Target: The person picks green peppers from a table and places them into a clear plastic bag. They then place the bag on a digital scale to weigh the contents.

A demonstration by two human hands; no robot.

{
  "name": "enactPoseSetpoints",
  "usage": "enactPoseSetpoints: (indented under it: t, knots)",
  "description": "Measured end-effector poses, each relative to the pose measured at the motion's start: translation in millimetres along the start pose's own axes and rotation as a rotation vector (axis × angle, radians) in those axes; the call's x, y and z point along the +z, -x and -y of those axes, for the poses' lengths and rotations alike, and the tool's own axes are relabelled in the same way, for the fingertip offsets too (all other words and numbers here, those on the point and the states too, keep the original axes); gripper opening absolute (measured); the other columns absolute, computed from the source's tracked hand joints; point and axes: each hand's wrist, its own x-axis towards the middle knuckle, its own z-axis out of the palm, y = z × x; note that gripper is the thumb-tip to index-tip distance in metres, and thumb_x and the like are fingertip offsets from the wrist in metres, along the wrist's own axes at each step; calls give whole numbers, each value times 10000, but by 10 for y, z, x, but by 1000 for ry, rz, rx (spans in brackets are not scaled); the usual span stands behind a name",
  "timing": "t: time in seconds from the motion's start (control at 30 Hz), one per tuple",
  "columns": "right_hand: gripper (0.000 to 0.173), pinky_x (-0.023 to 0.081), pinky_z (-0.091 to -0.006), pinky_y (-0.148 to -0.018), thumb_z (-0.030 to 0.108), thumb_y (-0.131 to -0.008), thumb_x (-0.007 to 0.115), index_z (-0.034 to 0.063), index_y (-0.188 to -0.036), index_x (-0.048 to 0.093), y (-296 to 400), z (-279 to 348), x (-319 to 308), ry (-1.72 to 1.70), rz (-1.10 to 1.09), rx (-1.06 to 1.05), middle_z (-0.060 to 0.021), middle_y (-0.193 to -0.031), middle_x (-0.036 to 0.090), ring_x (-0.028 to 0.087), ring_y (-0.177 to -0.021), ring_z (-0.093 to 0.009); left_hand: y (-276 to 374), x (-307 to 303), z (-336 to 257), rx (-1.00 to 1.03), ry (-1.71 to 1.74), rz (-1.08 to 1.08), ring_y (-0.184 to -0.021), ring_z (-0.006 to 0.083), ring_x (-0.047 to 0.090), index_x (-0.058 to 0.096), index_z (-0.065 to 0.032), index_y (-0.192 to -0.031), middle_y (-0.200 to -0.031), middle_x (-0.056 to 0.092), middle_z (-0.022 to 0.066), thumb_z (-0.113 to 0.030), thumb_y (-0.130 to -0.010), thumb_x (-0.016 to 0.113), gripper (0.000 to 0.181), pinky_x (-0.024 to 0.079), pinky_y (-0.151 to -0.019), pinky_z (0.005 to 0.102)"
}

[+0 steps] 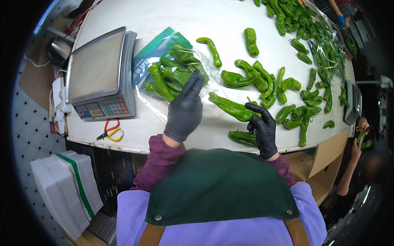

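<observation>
My left hand (185, 106), in a black glove, lies over the mouth of a clear plastic bag (212, 72) with several green peppers (160, 81) inside. Its fingers are extended close together; its thumb is hidden, so whether it pinches the film is unclear. The bag lies partly over a green and blue printed sheet or packet (140, 64). A long green pepper (231, 106) is held by its right end in my black-gloved right hand (263, 126), its other end pointing toward the bag. Another pepper (241, 138) rests on the white table (154, 129) beside this hand.
A digital scale (95, 67) stands left, with red-and-yellow-handled snips (110, 130) before it. Loose peppers (267, 80) spread rightward to a large heap (295, 17). Below the edge are foam boxes (61, 190) and a cardboard box (326, 156). A co-worker's hand (357, 147) shows at right.
</observation>
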Motion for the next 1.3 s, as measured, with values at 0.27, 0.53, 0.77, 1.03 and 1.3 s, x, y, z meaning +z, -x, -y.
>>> enactPoseSetpoints:
  t: [0.27, 0.53, 0.77, 1.03, 1.3]
  knots:
    - [279, 416, -183, -483, 28, -867, 506, 19, -1140, 561, 67, 38, 74, -25, 2, -25, -64, -1064, 604, 503, -562, -47, 50, 102, -33, -72, 314, 67, -1165, 246, 507, 624, -27, -1031, -1319, 455, 167, 85, -751, 612, 302, 459, -826, 285]
    - [322, 433, -182, -525, -55, -820, 541, 20, -1130, 583, 58, 115, 129, 95, -2, -129, -43, -1041, 570, 490, -625, -38, 48, 65, -63, -68, 247, 31, -1115, 292, 545, 586, -13, -895, -1226, 532, 184, 56, -775, 605, 139, 454, -855, 321]
    - [455, 467, -252, -785, -9, -840, 558, 74, -1279, 474, -572, -388, 427, 232, 53, -461, -102, -1217, 487, 528, -1032, -162, 99, 144, -113, 24, 143, -6, -1019, 306, 596, 556, -10, -923, -1197, 540, 207, 58, -794, 582, 148, 489, -791, 309]
    - [370, 384, -359, -944, 170, -886, 557, 20, -1217, 489, -1150, -523, 492, 514, 206, -692, -175, -1193, 521, 506, -1100, -269, 223, -65, -230, 201, 3, 66, -534, 251, 565, 544, 5, -844, -1184, 537, 221, 12, -767, 564, 80, 461, -476, 333]
    - [118, 460, -225, -690, 46, -871, 570, 1, -971, 613, -440, -316, -713, 232, -240, -192, -27, -865, 628, 562, -737, -88, 1361, -813, 135, -338, -498, 1060, -764, 283, 645, 577, -89, -965, -1164, 559, 171, 3, -747, 583, 237, 516, -628, 374]
